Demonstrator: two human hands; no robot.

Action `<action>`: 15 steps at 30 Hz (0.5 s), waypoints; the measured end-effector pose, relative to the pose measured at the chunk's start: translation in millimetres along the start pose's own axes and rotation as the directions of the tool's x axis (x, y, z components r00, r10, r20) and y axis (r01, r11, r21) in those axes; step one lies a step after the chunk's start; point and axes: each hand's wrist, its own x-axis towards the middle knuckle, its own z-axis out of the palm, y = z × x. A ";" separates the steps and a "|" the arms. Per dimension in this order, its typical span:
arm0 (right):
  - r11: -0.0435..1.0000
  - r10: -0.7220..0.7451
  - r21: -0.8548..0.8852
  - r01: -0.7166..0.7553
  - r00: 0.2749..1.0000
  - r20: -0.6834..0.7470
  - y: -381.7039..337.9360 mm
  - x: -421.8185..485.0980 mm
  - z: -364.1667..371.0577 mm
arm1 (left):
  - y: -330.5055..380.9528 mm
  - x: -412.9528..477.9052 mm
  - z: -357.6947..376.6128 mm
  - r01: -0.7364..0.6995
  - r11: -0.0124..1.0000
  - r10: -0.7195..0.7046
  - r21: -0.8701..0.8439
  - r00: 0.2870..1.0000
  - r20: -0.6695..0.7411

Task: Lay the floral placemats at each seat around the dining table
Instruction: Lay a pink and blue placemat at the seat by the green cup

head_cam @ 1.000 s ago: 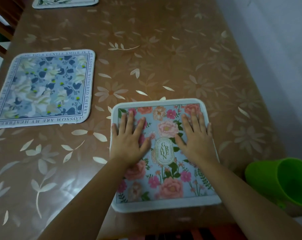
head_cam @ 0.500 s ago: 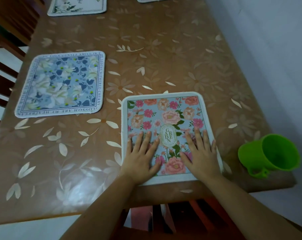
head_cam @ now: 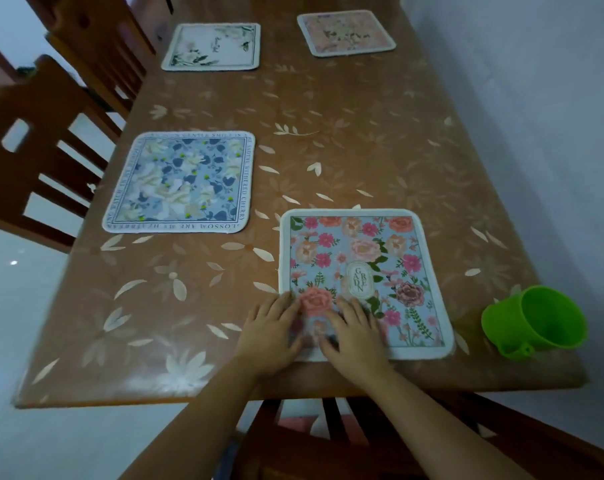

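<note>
A pink-and-blue floral placemat (head_cam: 370,258) lies flat near the table's front edge. My left hand (head_cam: 271,332) rests flat at its near left corner, partly on the table. My right hand (head_cam: 354,332) lies flat on its near left part, fingers loosely spread and blurred. A blue-and-white floral placemat (head_cam: 183,181) lies at the left side. Farther back lie a white floral placemat (head_cam: 212,46) and a pale pink placemat (head_cam: 345,32).
The brown table (head_cam: 328,133) has a leaf-patterned cover. A green plastic cup (head_cam: 536,322) lies on its side at the front right corner. Wooden chairs (head_cam: 34,140) stand along the left, another chair (head_cam: 328,441) under the near edge. A white wall runs along the right.
Both hands slid back toward the near edge and to the left over the pink placemat, coming closer together. The view pulled back, showing the far placemats.
</note>
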 end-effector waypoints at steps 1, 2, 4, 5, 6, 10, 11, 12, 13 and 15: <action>0.999 -0.022 0.031 0.023 1.000 -0.011 -8.4 3.4 -3.4 | -7.9 -9.8 -4.7 0.050 0.998 -0.051 -0.039 0.998 -0.035; 0.998 -0.050 0.046 0.050 0.999 -0.016 -19.0 6.7 -8.5 | -16.1 -20.7 -9.5 0.104 0.991 -0.110 -0.082 0.992 -0.070; 0.992 -0.117 0.039 0.118 0.993 -0.029 -42.6 11.0 -18.3 | -31.4 -42.6 -20.4 0.213 0.970 -0.226 -0.118 0.968 -0.113; 0.988 -0.153 0.019 0.154 0.987 -0.040 -55.6 12.3 -22.4 | -38.8 -52.8 -26.2 0.257 0.961 -0.270 -0.105 0.953 -0.138; 0.981 -0.192 -0.004 0.192 0.980 -0.051 -70.0 13.2 -26.0 | -45.7 -63.1 -32.4 0.294 0.951 -0.306 -0.092 0.937 -0.170; 0.933 -0.357 -0.089 0.348 0.926 -0.123 -136.3 12.3 -36.8 | -72.4 -105.3 -58.9 0.361 0.928 -0.369 -0.090 0.864 -0.343; 0.917 -0.397 -0.114 0.383 0.905 -0.150 -154.4 11.3 -37.6 | -80.0 -116.2 -65.1 0.367 0.925 -0.376 -0.099 0.844 -0.383; 0.903 -0.427 -0.132 0.410 0.889 -0.166 -173.1 10.4 -37.5 | -88.6 -127.4 -70.9 0.376 0.920 -0.387 -0.110 0.827 -0.407; 0.890 -0.452 -0.149 0.430 0.875 -0.171 -192.0 9.7 -35.5 | -98.7 -138.6 -75.9 0.393 0.911 -0.406 -0.123 0.813 -0.417; 0.868 -0.489 -0.180 0.462 0.860 -0.150 -230.7 9.3 -30.3 | -122.7 -161.3 -84.0 0.433 0.886 -0.460 -0.164 0.781 -0.423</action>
